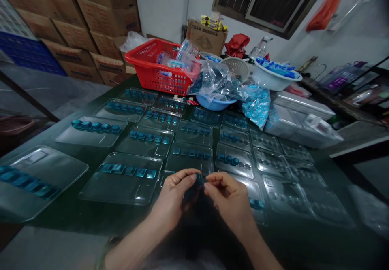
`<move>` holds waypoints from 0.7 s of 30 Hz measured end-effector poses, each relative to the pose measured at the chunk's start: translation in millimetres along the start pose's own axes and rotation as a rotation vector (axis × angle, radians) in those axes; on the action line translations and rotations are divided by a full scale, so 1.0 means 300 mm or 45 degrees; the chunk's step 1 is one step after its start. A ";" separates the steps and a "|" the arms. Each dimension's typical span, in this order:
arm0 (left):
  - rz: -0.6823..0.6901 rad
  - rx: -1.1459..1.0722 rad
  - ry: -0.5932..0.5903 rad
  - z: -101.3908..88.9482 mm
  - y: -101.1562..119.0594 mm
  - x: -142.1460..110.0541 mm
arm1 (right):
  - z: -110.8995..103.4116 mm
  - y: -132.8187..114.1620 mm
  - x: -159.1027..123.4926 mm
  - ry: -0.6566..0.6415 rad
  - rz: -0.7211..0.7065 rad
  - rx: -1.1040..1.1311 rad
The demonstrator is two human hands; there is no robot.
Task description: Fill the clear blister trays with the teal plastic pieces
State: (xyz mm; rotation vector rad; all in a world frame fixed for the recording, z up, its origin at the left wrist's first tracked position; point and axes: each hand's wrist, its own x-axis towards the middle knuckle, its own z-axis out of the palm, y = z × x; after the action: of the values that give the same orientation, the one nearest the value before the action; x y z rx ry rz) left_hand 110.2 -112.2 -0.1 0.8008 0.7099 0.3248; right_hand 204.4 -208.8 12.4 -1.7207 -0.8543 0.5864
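Near the front edge of the table, my left hand pinches a small translucent blue piece between thumb and fingers. Just to its right, my right hand is closed in a pinch close to that piece; what its fingertips hold, if anything, is too small to make out. Beyond both hands lie clear plastic trays, several with rows of blue cube-like pieces, such as the tray at front left. One tray behind my right hand has blue pieces in only part of its row. Trays at the right show bare moulded pockets.
At the back of the dark green table stand a red basket with plastic packages, a blue basin under clear bags, and a white basin of blue items. Wrapped white boxes sit at the right. Cardboard cartons are stacked behind.
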 end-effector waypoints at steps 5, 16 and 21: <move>0.055 0.085 -0.009 -0.002 -0.007 0.005 | -0.006 0.026 -0.007 -0.033 -0.180 -0.319; 0.130 0.305 -0.003 -0.018 -0.041 0.027 | -0.020 -0.002 -0.008 -0.197 -0.247 -0.433; 0.145 0.471 0.058 -0.004 -0.036 0.023 | -0.035 -0.005 -0.013 -0.412 -0.092 -0.172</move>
State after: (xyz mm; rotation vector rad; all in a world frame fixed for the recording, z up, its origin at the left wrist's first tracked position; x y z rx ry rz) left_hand 114.6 -115.2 -12.0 1.1907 0.7805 0.3192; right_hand 209.3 -217.8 16.9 -1.7331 -1.2027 0.7862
